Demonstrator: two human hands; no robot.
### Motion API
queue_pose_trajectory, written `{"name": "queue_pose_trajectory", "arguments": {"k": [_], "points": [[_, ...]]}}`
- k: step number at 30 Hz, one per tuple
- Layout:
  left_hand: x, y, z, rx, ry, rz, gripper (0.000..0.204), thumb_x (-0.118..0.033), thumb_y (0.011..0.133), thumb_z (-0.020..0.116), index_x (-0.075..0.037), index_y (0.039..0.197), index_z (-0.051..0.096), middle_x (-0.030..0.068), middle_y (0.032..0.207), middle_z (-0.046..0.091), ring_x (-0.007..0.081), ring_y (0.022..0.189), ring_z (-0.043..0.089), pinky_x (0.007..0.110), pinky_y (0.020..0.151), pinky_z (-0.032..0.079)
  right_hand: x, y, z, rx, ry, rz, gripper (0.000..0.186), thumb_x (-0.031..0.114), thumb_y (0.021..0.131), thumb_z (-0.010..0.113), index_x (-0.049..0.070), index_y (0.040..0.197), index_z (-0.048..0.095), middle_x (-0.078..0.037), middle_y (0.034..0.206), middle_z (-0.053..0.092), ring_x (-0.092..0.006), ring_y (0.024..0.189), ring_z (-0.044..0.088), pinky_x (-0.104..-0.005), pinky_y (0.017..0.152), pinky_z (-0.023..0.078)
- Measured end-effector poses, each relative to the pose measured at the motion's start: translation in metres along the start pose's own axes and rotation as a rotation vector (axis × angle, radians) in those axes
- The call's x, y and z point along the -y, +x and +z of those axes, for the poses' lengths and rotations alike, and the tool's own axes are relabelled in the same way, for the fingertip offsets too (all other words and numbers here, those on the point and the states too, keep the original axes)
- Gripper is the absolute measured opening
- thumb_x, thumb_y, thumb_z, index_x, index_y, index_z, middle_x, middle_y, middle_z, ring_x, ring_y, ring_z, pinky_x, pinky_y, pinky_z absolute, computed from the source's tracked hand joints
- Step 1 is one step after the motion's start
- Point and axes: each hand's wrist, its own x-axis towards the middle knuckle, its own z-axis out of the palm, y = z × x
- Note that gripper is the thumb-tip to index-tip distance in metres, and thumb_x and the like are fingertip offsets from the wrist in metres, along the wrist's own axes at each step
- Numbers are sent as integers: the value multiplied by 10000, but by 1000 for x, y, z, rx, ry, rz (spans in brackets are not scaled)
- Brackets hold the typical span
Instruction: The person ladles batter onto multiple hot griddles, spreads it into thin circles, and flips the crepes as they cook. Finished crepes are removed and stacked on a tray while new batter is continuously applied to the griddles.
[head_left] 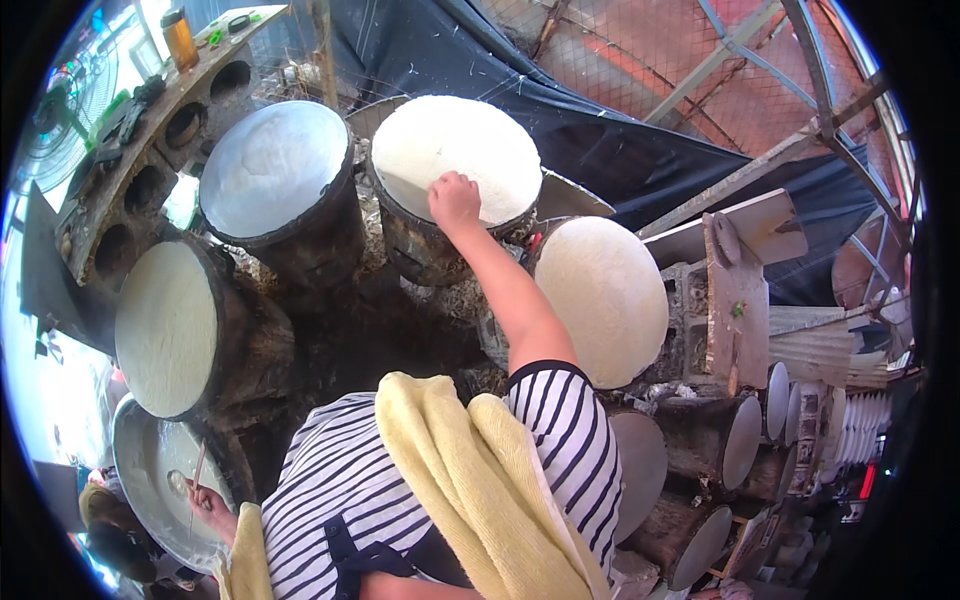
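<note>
My right hand (455, 200) reaches to the near-left edge of the white layer (465, 140) on a round drum top at upper centre. Its fingers are curled down on the surface; what is between their tips is hidden. My left hand (210, 505), at lower left, grips a thin stick (200, 460) over a wide metal basin (150, 440); a small round scoop (180, 483) is by its fingers. A bare pale metal top (265, 165) is left of my right hand; cream-coated tops (600, 300) (165, 330) sit to the right and left.
A holed block shelf (140, 190) with an amber jar (179, 40) runs along the left, near a fan (60, 120). More blackened drums (700, 440) stand at lower right, near wooden boards (735, 300). Black sheeting (620, 170) and metal bars (760, 170) are behind.
</note>
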Motion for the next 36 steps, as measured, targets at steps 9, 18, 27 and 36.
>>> {"name": "queue_pose_trajectory", "arguments": {"k": [9,18,27,36], "points": [[22,-20,16,-106,58,107,318,-22,908,500,78,1208,458,132,1075,601,32,479,328,154,404,326,-54,70,-72,-185,86,486,238,288,870,465,150,864,659,-137,757,665,-353,744,643,-477,665,494],[84,-74,78,-7,-32,35,325,-24,911,497,82,1216,461,88,902,585,23,469,311,152,394,322,-158,105,-160,-510,3,657,288,340,847,465,149,897,676,-155,858,669,-388,816,628,-504,706,493],[89,-76,91,-118,49,117,309,-16,899,515,76,1190,469,136,1122,585,35,497,346,153,392,315,-224,101,-215,-703,-11,775,305,286,843,471,86,924,686,-176,884,670,-376,845,634,-471,735,500],[84,-84,99,-186,-15,94,302,-12,902,482,56,1196,464,144,1145,591,44,494,360,162,402,326,-298,45,-203,-823,-22,940,308,214,800,490,-46,819,654,-233,819,653,-397,790,628,-448,719,487]]}}
